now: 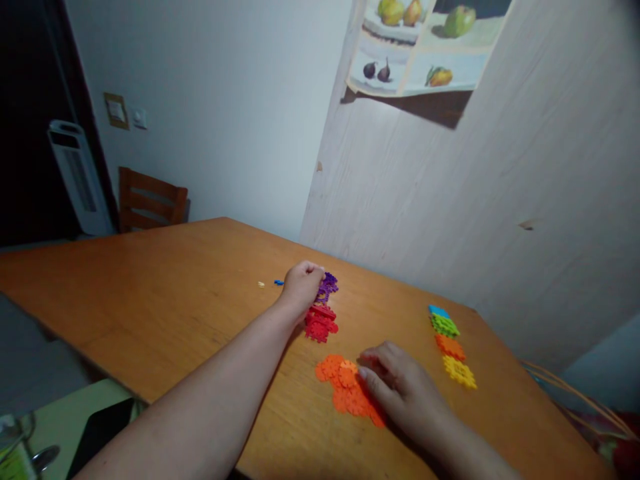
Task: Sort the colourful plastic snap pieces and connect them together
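Observation:
My left hand [303,287] is stretched far over the wooden table, its fingers curled at the left side of a purple pile of pieces [327,287]; what they hold, if anything, is hidden. Just below that lie red pieces [321,325], partly behind my left wrist. Nearer to me spreads a pile of orange gear-shaped pieces [350,387]. My right hand [390,380] rests at the right edge of this pile, fingers bent, with thumb and fingertips apart beside an orange piece.
On the table's right stand blue [439,311], green [445,325], orange [451,347] and yellow pieces [459,372] in a row. Small blue [279,283] and cream bits [261,285] lie left of my left hand. A chair [150,200] is behind the table.

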Available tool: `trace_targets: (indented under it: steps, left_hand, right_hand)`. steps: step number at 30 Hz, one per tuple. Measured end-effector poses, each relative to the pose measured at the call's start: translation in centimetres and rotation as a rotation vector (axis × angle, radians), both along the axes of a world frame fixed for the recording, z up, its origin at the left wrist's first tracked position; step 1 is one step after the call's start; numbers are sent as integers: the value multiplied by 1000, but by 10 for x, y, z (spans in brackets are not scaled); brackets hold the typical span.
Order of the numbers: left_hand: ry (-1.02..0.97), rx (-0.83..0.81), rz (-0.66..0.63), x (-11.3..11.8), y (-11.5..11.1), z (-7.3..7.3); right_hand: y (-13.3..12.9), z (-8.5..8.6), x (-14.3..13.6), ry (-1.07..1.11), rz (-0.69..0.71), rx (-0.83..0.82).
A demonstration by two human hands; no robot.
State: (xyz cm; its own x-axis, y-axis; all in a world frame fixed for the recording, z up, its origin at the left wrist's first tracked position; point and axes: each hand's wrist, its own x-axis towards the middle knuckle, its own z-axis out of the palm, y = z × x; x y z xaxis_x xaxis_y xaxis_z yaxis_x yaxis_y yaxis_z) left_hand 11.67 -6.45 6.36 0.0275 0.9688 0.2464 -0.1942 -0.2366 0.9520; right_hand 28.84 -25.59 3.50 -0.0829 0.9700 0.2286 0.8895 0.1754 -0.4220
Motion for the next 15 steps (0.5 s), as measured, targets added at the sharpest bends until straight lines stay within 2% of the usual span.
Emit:
trace_targets:
  steps: [5, 15]
  left_hand:
    - [-90, -71, 36, -6, 12, -4]
    - [-258, -184, 180, -13, 36, -16]
  right_hand:
    - [9, -10, 12, 43, -57, 56]
    - [18, -22, 14, 28, -97, 110]
